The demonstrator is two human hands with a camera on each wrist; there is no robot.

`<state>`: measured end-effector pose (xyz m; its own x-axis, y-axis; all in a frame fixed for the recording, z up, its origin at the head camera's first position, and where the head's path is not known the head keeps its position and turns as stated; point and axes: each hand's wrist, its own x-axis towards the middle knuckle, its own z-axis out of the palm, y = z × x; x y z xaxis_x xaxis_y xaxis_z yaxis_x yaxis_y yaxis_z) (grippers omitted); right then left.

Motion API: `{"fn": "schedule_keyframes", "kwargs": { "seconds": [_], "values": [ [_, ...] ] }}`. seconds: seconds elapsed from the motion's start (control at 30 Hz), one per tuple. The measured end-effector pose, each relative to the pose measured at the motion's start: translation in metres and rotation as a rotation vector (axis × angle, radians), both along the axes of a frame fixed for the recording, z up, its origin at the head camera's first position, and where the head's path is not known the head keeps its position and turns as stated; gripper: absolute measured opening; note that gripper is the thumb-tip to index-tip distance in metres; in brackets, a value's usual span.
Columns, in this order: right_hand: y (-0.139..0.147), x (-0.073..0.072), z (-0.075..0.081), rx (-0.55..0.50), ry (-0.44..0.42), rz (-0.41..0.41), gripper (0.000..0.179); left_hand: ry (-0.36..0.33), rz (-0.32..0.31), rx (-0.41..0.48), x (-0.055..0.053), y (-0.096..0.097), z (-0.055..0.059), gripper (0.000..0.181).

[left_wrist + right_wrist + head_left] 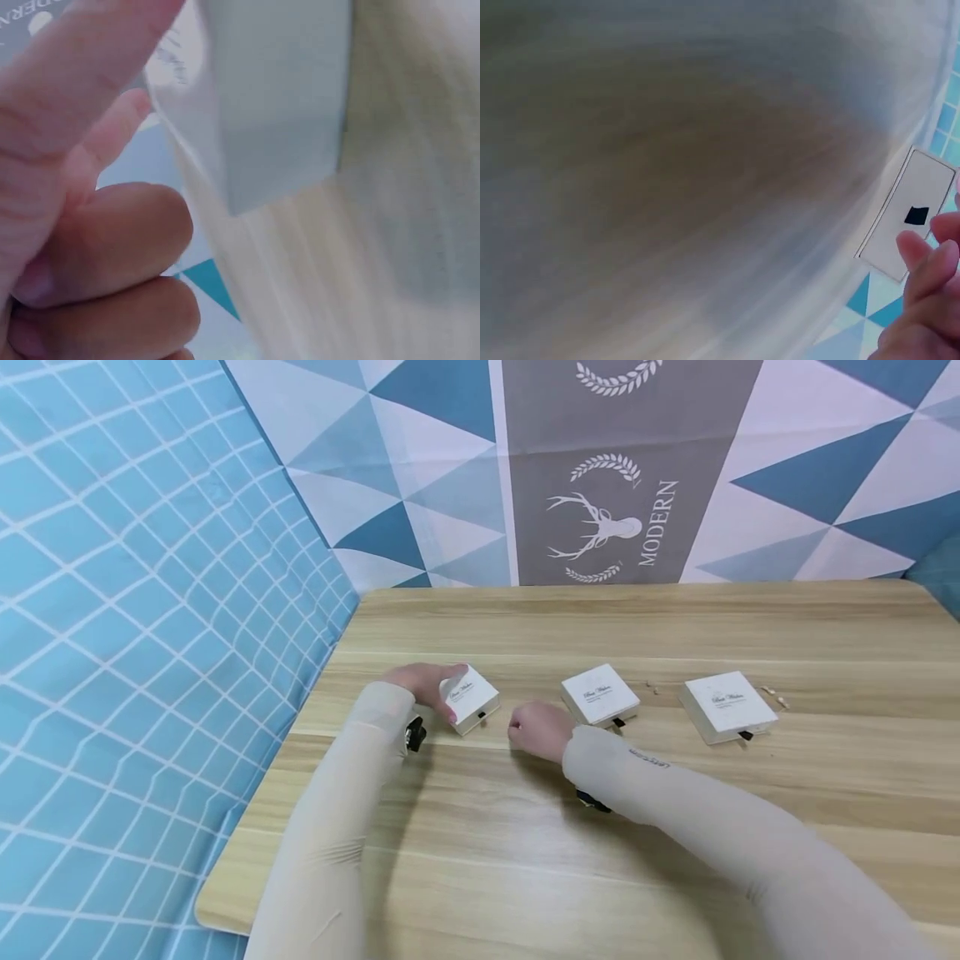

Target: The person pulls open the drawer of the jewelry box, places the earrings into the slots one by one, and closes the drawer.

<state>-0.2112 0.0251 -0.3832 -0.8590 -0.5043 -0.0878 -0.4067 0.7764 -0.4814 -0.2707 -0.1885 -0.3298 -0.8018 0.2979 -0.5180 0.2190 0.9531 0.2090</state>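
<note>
A small white gift box (471,697) with printed script on its lid lies at the left of the wooden table. My left hand (426,683) grips it from the left, thumb on the near side and a finger on the far edge. In the left wrist view, the box (281,97) stands beside the thumb, and other fingers are curled below. My right hand (542,729) is curled, close to the right of this box and apart from it. From the right wrist, its fingers (930,277) overlap the box's front, where a black pull tab (916,216) shows.
Two similar white boxes with black tabs sit to the right, one in the middle (600,693) and one farther right (729,703). Small pale pieces (782,702) lie beside them. Blue tiled cloth (150,652) borders the table's left; a patterned cloth (442,468) hangs behind.
</note>
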Motion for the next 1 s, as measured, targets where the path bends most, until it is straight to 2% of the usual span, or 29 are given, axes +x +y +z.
{"fn": "schedule_keyframes", "kwargs": {
  "seconds": [0.07,0.23,0.33,0.43,0.53,0.7,0.8,0.9,1.0],
  "values": [
    [0.010,0.003,0.004,0.034,0.031,-0.003,0.022,-0.010,0.004,0.020,0.000,0.004,0.004,0.095],
    [0.042,0.011,0.005,-0.019,0.042,-0.031,0.023,0.025,-0.100,-0.003,-0.003,0.022,0.002,0.086],
    [0.064,0.015,0.001,-0.106,0.002,-0.047,0.023,0.097,-0.174,-0.009,-0.002,0.039,-0.001,0.091],
    [0.087,0.018,-0.003,-0.216,-0.073,-0.090,0.023,0.181,-0.241,0.008,-0.001,0.059,-0.002,0.096],
    [0.108,0.021,-0.006,-0.346,-0.210,-0.151,0.025,0.257,-0.312,0.029,-0.001,0.081,-0.002,0.097],
    [0.139,0.033,-0.008,-0.573,-0.555,-0.245,0.036,0.339,-0.416,0.051,-0.002,0.113,-0.006,0.099],
    [0.155,0.040,-0.010,-0.697,-0.717,-0.309,0.044,0.375,-0.466,0.052,-0.003,0.128,-0.011,0.101],
    [0.168,0.043,-0.015,-0.817,-0.817,-0.370,0.044,0.408,-0.499,0.035,-0.006,0.139,-0.016,0.103],
    [0.176,0.044,-0.020,-0.936,-0.903,-0.411,0.040,0.398,-0.496,0.023,-0.008,0.146,-0.022,0.107]
  ]
}}
